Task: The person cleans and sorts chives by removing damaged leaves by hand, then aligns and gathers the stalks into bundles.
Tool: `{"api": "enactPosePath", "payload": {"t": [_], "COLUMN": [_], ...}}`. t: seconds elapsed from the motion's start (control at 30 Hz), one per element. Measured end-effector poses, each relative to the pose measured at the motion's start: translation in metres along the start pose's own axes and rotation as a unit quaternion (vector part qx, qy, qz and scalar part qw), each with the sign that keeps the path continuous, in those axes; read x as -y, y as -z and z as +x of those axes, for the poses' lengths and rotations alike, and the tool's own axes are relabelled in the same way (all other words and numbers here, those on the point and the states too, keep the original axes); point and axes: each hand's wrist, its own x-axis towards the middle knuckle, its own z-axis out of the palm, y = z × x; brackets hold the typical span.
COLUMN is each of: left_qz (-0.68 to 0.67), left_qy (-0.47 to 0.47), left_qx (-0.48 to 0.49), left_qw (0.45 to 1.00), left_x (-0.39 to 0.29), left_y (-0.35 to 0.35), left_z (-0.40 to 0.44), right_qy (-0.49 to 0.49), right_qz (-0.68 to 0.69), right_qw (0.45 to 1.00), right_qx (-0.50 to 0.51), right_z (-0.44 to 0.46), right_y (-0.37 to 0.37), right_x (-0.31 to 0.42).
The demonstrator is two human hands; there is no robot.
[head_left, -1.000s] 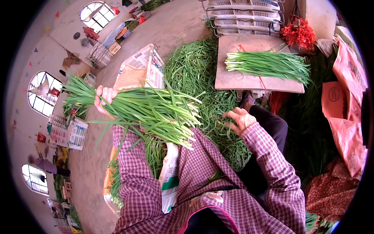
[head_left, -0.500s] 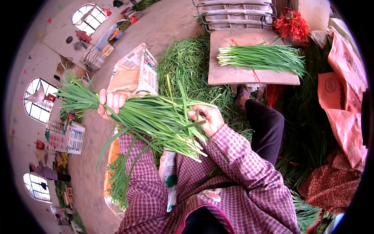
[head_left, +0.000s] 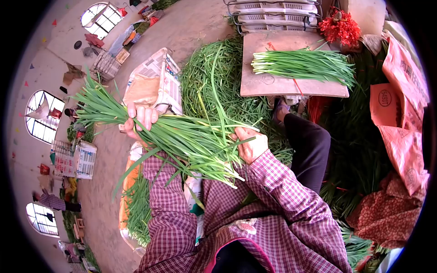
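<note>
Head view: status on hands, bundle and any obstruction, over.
Left hand clenched around green bundle. Right hand at stalks near its pale ends. Bundle held up, ends uneven. No obstruction seen.

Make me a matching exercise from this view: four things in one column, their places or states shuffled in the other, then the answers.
Column one
1. Left hand
2. Right hand
3. Board
4. Feathery bunch

Column two
A. Bright red, beside the stacked white crates
B. Wrapped around the held green bundle, towards its leafy tips
C. Bearing another bundle of green stalks
D. At the held bundle's pale-ended side

Right pairs: 1-B, 2-D, 3-C, 4-A
</note>
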Motion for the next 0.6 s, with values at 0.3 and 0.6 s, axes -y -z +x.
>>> {"api": "enactPosePath", "payload": {"t": [0.3, 0.6], "left_qz": [-0.008, -0.028], "left_qy": [-0.078, -0.083], "left_qx": [0.028, 0.023], "left_qw": [0.997, 0.996], "left_x": [-0.053, -0.055], "left_y": [0.006, -0.001], "left_z": [-0.002, 0.005], "right_qy": [-0.247, 0.026], "right_qz": [-0.284, 0.092], "right_qw": [0.885, 0.994], "right_qx": [0.273, 0.056], "right_z": [-0.045, 0.027], "right_y": [-0.003, 0.054], "right_x": [-0.131, -0.014]}}
